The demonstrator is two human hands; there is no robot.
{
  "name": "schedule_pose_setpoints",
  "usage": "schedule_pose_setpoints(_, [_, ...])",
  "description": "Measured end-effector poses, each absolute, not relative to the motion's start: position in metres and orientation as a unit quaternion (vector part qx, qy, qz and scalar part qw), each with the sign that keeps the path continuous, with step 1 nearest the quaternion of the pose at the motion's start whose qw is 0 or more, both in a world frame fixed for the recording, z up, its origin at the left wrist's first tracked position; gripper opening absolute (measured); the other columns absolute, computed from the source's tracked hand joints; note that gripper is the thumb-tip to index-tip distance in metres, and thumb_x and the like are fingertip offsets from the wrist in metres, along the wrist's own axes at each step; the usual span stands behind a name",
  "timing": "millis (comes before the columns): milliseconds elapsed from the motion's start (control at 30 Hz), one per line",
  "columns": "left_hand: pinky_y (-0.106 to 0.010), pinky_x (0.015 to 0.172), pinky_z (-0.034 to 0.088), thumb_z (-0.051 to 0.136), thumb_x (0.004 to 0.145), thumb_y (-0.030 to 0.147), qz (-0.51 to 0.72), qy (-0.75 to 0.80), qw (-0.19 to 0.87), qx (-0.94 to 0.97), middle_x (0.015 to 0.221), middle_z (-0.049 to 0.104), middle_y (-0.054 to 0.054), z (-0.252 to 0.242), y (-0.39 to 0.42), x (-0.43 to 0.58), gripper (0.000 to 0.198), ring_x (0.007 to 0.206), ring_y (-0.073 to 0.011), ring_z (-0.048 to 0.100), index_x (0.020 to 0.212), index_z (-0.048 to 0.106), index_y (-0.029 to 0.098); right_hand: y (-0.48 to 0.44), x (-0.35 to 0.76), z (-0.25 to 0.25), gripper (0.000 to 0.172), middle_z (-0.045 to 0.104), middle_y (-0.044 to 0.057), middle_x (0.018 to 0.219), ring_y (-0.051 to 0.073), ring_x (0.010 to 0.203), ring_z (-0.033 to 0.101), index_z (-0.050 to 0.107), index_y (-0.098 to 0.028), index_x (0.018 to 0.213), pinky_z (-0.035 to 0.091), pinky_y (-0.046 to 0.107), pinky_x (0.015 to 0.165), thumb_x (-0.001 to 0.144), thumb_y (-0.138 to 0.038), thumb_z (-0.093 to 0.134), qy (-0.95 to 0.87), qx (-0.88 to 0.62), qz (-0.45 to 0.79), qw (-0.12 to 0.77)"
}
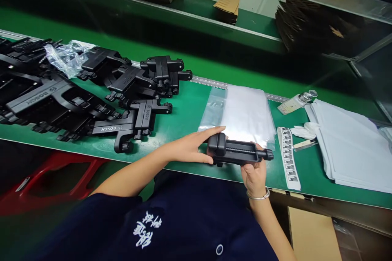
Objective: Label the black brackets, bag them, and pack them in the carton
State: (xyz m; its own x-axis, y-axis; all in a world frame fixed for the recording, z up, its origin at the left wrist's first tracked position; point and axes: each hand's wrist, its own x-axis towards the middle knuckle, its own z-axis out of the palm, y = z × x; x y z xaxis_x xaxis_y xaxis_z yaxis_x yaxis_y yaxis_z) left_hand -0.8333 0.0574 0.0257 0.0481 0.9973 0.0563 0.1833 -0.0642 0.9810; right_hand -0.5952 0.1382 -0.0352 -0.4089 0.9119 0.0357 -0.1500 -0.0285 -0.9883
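Just above the bench's front edge, a black plastic clamp-style holder point(237, 151) lies level between my two hands, its long recess with a screw rod facing up. My left hand point(196, 147) grips its left end, thumb and fingers around the raised block. My right hand point(255, 173) is closed around the right end, beside a small knob. Part of the right fingers is hidden behind the holder. Clear plastic bags point(246, 110) lie in a stack right behind it. Similar black holders marked BOSCH point(145, 116) are piled to the left.
A strip of printed labels point(288, 157), a small bottle point(295, 102), a tool with a pale handle point(304, 144) and a stack of white sheets point(352, 142) are on the right. Crumpled plastic point(69, 57) rests on the pile. A red stool point(61, 175) stands below left; cardboard point(315, 232) is below right.
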Motion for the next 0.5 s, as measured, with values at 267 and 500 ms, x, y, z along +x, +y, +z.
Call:
schedule_pose_setpoints(267, [-0.029, 0.066, 0.056, 0.078, 0.060, 0.064, 0.574, 0.424, 0.657, 0.243, 0.102, 0.071, -0.011, 0.000, 0.058, -0.826, 0.077, 0.082, -0.0227, 0.068, 0.122, 0.062, 0.022, 0.148, -0.602, -0.002, 0.055, 0.068, 0.007, 0.089, 0.021, 0.072, 0.067, 0.060, -0.021, 0.101, 0.061, 0.038, 0.062, 0.069, -0.063, 0.072, -0.562, -0.363, 0.667, 0.326])
schedule_pose_setpoints(500, [-0.035, 0.068, 0.057, 0.065, 0.070, 0.071, 0.533, 0.408, 0.736, 0.088, 0.088, 0.074, -0.011, -0.031, 0.060, -0.826, 0.060, 0.077, -0.0241, 0.068, 0.090, 0.073, 0.016, 0.144, -0.617, -0.002, 0.047, 0.061, -0.002, 0.062, 0.018, 0.056, 0.068, 0.052, -0.020, 0.082, 0.058, 0.031, 0.055, 0.068, -0.060, 0.074, -0.543, -0.414, 0.660, 0.314])
